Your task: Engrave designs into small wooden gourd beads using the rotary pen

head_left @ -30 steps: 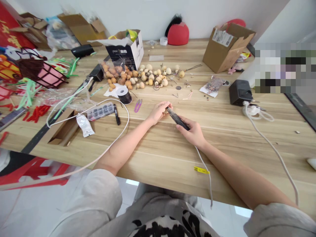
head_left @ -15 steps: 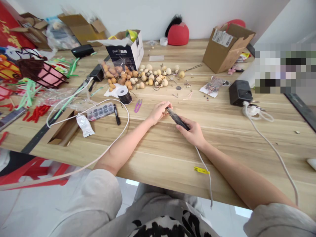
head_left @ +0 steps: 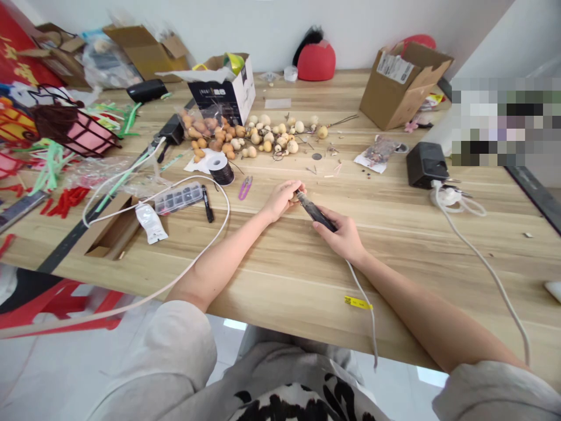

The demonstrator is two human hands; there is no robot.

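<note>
My right hand (head_left: 344, 235) is wrapped round a dark handheld rotary tool (head_left: 316, 214), its tip pointing up and left. A white cord (head_left: 360, 286) with a yellow tag (head_left: 358, 303) runs from the tool down over the table's front edge. At the tool's tip my left hand (head_left: 283, 200) is closed, fingers pinched round a small pale gourd (head_left: 293, 198). Most of that gourd is hidden by the fingers, and the exact contact with the tip cannot be made out. Beyond the hands lies a heap of small pale gourds (head_left: 268, 138) beside browner ones (head_left: 219, 137).
Left of my hands are purple thread snips (head_left: 245, 187), a black thread spool (head_left: 221, 168), a marker (head_left: 207, 204) and a compartment box (head_left: 179, 199). A white cable (head_left: 228, 204) loops there. A black power box (head_left: 426, 165) and a cardboard box (head_left: 401, 88) stand at right.
</note>
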